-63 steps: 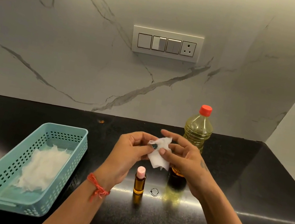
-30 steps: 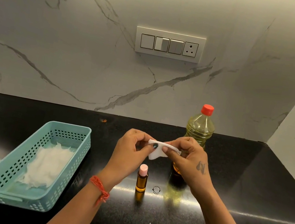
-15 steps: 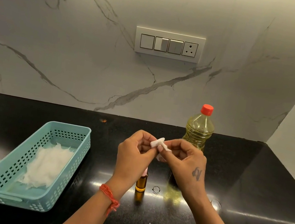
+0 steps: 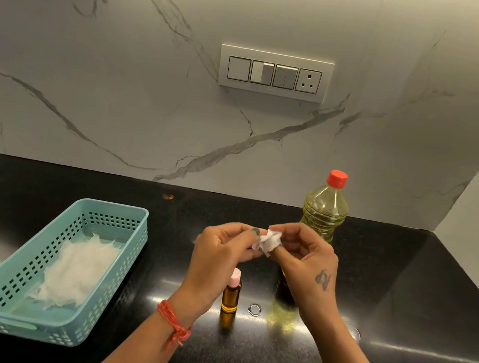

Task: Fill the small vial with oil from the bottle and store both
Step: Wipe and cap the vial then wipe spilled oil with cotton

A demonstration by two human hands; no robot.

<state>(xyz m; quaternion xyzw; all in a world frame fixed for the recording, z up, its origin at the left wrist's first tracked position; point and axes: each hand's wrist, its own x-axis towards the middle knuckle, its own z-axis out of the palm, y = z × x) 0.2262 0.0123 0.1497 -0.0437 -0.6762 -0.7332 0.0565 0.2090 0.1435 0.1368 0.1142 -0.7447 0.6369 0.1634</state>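
Observation:
A small amber vial (image 4: 230, 298) with a pink cap stands upright on the black counter, just below my hands. The oil bottle (image 4: 324, 210), red-capped and filled with yellow oil, stands behind my right hand, its lower part hidden. My left hand (image 4: 220, 254) and my right hand (image 4: 304, 260) meet above the vial, both pinching a small crumpled white tissue (image 4: 267, 241) between their fingertips.
A teal perforated basket (image 4: 124, 244) lined with white tissue sits at the left of the counter. A small metal ring (image 4: 254, 309) lies to the right of the vial. The marble wall with a switch panel (image 4: 274, 74) rises behind, and a side wall closes the right.
The tissue, a flat open piece two seconds ago, has been folded and crumpled into a small wad between my fingertips. My hands stayed above the vial.

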